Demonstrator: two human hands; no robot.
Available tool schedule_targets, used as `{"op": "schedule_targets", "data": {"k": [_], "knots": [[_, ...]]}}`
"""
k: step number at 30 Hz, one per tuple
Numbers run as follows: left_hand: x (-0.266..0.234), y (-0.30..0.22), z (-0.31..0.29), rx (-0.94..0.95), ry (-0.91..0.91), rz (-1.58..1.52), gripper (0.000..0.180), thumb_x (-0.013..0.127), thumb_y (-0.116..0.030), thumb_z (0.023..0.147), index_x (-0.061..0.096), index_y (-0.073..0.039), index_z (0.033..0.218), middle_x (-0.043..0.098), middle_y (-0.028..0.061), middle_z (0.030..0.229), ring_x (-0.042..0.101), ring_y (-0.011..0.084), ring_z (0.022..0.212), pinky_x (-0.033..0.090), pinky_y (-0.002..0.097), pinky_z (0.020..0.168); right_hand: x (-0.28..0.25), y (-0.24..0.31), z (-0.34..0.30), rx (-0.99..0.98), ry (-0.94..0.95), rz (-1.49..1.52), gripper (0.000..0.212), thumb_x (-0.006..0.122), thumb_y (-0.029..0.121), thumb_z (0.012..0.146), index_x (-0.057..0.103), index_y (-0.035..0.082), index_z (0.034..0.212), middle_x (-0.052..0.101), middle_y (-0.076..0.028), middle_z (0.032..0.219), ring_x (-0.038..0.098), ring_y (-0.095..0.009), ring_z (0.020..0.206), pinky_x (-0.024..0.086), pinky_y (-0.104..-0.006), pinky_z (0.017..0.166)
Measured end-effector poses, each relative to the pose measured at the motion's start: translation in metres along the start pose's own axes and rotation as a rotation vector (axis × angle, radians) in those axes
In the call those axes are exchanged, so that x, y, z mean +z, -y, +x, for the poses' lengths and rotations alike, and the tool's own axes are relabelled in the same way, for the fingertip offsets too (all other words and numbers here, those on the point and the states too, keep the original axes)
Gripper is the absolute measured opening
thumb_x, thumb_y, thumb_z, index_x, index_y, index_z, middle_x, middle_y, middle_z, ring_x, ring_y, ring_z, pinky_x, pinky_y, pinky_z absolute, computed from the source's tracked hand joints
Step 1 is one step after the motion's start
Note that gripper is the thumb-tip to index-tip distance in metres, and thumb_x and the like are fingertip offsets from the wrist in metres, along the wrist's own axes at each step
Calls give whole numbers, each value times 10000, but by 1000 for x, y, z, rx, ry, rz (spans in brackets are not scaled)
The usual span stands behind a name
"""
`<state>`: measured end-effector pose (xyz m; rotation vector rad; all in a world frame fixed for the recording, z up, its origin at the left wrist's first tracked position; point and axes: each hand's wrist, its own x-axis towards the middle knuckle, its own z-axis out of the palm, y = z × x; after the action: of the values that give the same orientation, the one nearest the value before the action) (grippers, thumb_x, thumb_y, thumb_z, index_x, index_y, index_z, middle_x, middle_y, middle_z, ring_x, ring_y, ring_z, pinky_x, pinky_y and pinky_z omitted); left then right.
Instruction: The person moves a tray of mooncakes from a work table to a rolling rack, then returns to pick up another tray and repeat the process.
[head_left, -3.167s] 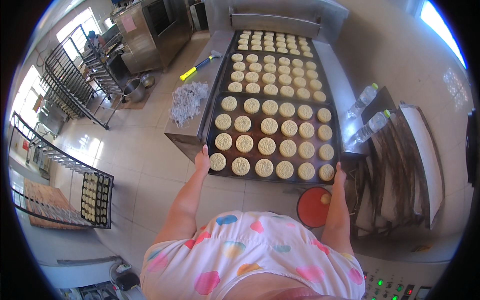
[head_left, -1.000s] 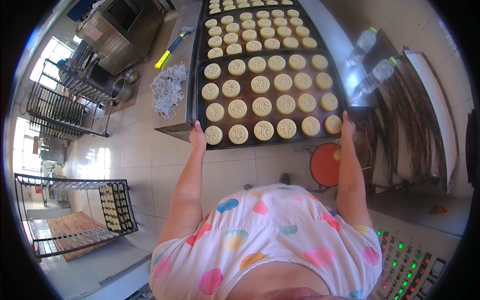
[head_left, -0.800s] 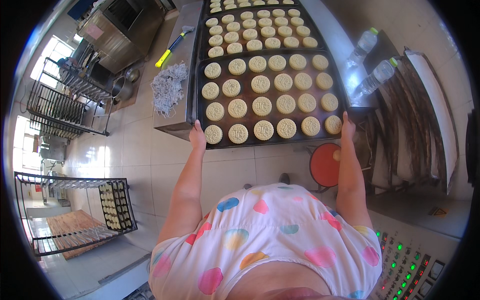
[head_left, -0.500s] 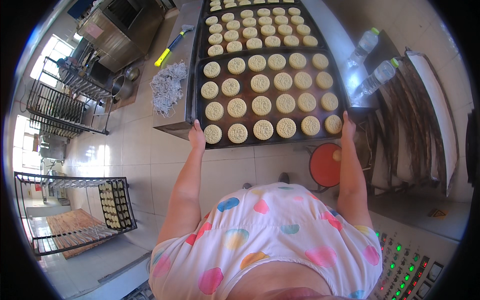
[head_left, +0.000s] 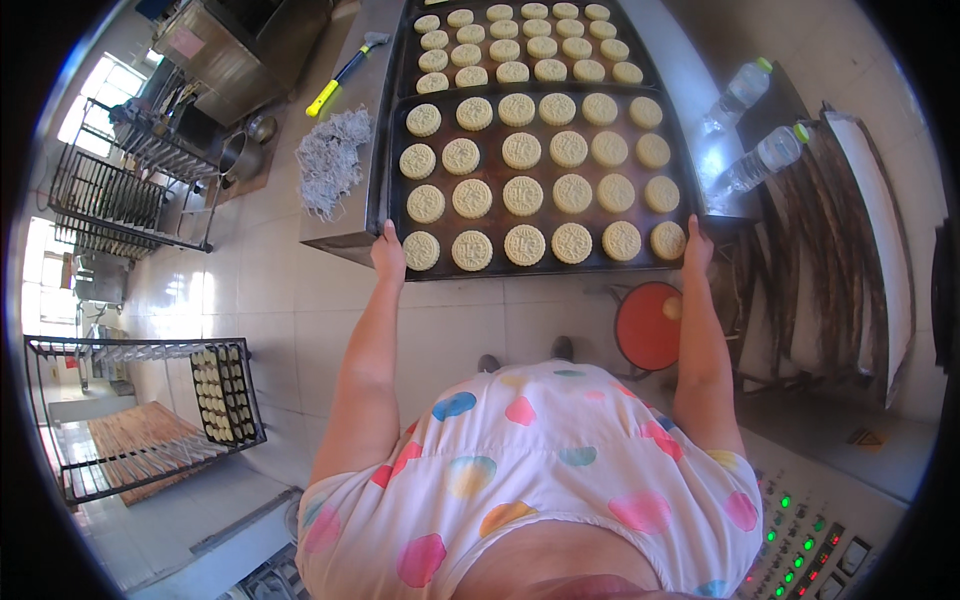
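A dark baking tray (head_left: 500,182) with rows of round, pale, pattern-pressed mooncakes (head_left: 523,196) lies flat at the near end of a metal conveyor or bench. My left hand (head_left: 389,254) grips its near left corner. At the near right corner, my right hand (head_left: 697,246) is closed round the rim, fingers mostly hidden underneath. The tray's near edge sticks out over the floor. Against its far edge is a second tray (head_left: 492,62) of the same mooncakes, and the edge of another shows beyond.
A scraper with a yellow handle (head_left: 323,98) and a heap of shredded grey-white strands (head_left: 333,162) lie left of the trays. Two clear bottles (head_left: 762,160) stand on the right ledge. Below are a red round stool (head_left: 650,326), a lit control panel (head_left: 800,545), and a rack (head_left: 150,345) at left.
The trays and bench sit slightly higher in the picture, with the whole view shifted a little. Both hands keep their hold on the near tray's corners.
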<state>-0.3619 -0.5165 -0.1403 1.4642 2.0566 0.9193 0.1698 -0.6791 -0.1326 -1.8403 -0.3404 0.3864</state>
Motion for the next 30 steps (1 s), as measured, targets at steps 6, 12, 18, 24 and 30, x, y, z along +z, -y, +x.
{"op": "schedule_targets", "data": {"k": [6, 12, 18, 24, 30], "knots": [[1, 0, 4, -4, -15, 55, 651, 349, -498, 900, 621, 88, 814, 591, 306, 827, 554, 455, 846, 419, 484, 757, 0, 6, -3, 29, 35, 39, 578, 647, 419, 794, 599, -112, 1019, 622, -177, 985, 554, -223, 885, 416, -321, 816], [7, 2, 9, -27, -36, 76, 660, 352, -509, 894, 630, 85, 820, 595, 302, 832, 559, 455, 844, 426, 483, 762, 4, 2, 1, 73, 32, 20, 588, 636, 439, 795, 598, -94, 1042, 624, -178, 1006, 556, -226, 917, 407, -320, 835], [9, 1, 12, -66, -61, 106, 678, 371, -543, 877, 637, 74, 783, 597, 293, 789, 568, 448, 801, 424, 492, 721, 9, 1, 6, 103, 36, -45, 614, 611, 490, 790, 605, -66, 1051, 623, -185, 1032, 568, -253, 949, 406, -329, 855], [8, 1, 11, -74, -91, 127, 678, 377, -556, 868, 641, 64, 792, 601, 286, 790, 570, 445, 804, 423, 492, 726, 16, -1, 6, 16, -14, -105, 599, 605, 489, 789, 622, -67, 1009, 638, -208, 966, 592, -299, 896, 428, -357, 823], [8, -4, 11, -75, -61, 155, 670, 368, -542, 879, 634, 68, 804, 600, 287, 805, 566, 442, 816, 424, 479, 737, 14, 9, -2, 72, -19, -104, 593, 604, 474, 800, 615, -84, 1001, 630, -195, 976, 573, -274, 894, 416, -355, 823]]}}
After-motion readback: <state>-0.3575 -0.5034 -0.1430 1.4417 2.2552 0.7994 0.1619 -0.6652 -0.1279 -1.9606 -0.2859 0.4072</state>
